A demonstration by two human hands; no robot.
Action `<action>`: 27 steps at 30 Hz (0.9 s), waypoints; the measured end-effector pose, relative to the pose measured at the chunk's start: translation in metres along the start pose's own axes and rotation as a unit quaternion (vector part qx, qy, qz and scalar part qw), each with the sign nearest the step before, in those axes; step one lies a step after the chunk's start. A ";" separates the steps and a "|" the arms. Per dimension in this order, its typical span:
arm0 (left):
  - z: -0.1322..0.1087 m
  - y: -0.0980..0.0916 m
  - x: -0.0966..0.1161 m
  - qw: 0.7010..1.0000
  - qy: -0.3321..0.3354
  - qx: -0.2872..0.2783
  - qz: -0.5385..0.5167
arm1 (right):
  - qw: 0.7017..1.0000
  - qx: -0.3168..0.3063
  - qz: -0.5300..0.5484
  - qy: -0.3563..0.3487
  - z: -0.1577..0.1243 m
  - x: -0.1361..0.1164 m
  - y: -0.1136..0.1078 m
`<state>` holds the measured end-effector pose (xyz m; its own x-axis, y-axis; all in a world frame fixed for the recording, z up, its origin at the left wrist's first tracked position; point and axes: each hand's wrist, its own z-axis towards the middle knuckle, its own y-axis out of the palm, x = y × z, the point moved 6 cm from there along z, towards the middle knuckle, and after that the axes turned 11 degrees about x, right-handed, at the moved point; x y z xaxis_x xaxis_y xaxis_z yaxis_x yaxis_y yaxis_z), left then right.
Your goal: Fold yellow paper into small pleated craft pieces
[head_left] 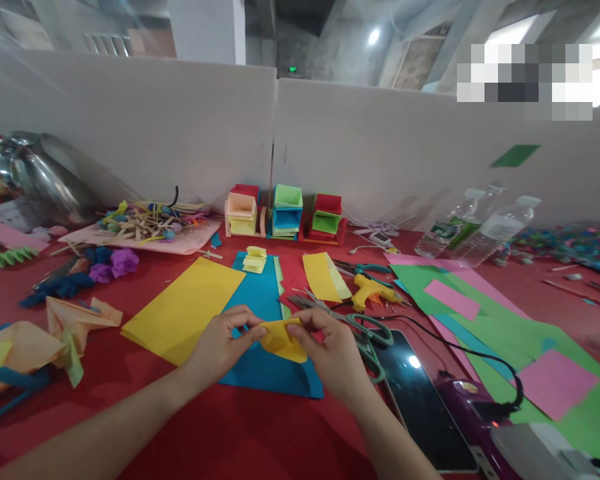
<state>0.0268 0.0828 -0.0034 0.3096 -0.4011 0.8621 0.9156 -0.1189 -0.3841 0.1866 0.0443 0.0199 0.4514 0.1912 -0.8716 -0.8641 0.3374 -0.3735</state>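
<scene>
Between my two hands is a small folded yellow paper point(284, 341), above a blue sheet point(260, 373). My left hand point(229, 340) pinches its left end between thumb and fingers. The right end is pinched by my right hand point(329, 343). A large yellow sheet point(185, 310) lies left of the blue one. A small pale yellow folded piece point(255, 260) rests at the blue sheet's far edge. Beyond my hands lies another yellow paper piece point(323, 277), with green-handled scissors point(373, 330) beside my right hand.
Small paper boxes point(287, 217) stand by the white partition point(180, 127). A yellow glue gun point(375, 291), phone point(420, 400), purple power strip point(473, 413) and black cable are to the right. Bottles point(500, 230) stand farther back. Sticks point(147, 223) and crumpled paper point(123, 262) lie left.
</scene>
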 end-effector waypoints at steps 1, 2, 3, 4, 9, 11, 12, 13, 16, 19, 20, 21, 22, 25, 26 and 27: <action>0.000 0.000 -0.002 1.000 -0.015 -0.002 -0.008 | 1.000 -0.014 0.017 0.022 0.000 0.002 0.002; 0.000 0.000 -0.004 0.999 -0.031 -0.004 -0.017 | 0.998 -0.025 0.038 0.045 0.001 0.005 0.003; 0.001 0.001 -0.006 0.999 -0.047 -0.009 -0.027 | 0.995 -0.034 0.060 0.068 0.001 0.008 0.004; 0.000 0.001 -0.008 0.998 -0.058 -0.017 -0.035 | 0.992 -0.040 0.084 0.088 0.001 0.011 0.006; -0.005 0.013 -0.003 0.987 -0.073 -0.116 -0.088 | 0.975 -0.072 0.156 0.139 -0.001 0.014 0.014; -0.009 0.018 -0.004 0.979 -0.096 -0.155 -0.088 | 0.978 -0.084 0.137 0.131 -0.004 0.011 0.017; -0.011 0.020 -0.006 0.977 -0.107 -0.165 -0.083 | 0.981 -0.084 0.124 0.124 -0.005 0.009 0.017; -0.011 0.020 -0.008 0.976 -0.116 -0.165 -0.081 | 0.984 -0.080 0.112 0.117 -0.006 0.008 0.017; -0.010 0.018 -0.013 0.978 -0.129 -0.129 -0.102 | 0.987 -0.059 0.105 0.107 -0.005 0.004 0.014; -0.007 0.016 -0.014 0.978 -0.136 -0.096 -0.130 | 0.987 -0.048 0.111 0.106 -0.004 0.002 0.010; -0.007 0.015 -0.014 0.976 -0.139 -0.094 -0.136 | 0.987 -0.046 0.110 0.103 -0.004 0.001 0.009; -0.007 0.016 -0.014 0.976 -0.140 -0.097 -0.139 | 0.988 -0.045 0.107 0.097 -0.004 0.001 0.008; -0.007 0.016 -0.014 0.976 -0.140 -0.102 -0.136 | 0.989 -0.045 0.104 0.091 -0.004 0.000 0.008; -0.007 0.016 -0.014 0.981 -0.126 -0.106 -0.107 | 0.991 -0.050 0.096 0.080 -0.005 0.000 0.008; -0.007 0.015 -0.014 0.983 -0.122 -0.101 -0.096 | 0.990 -0.055 0.097 0.081 -0.006 0.000 0.009; -0.008 0.015 -0.015 0.984 -0.121 -0.095 -0.087 | 0.990 -0.060 0.100 0.083 -0.006 0.000 0.009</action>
<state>0.0341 0.0799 -0.0242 0.2258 -0.1345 0.9649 0.9029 -0.3429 -0.2591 0.1769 0.0419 0.0149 0.2339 0.0864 -0.9684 -0.9575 0.1935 -0.2140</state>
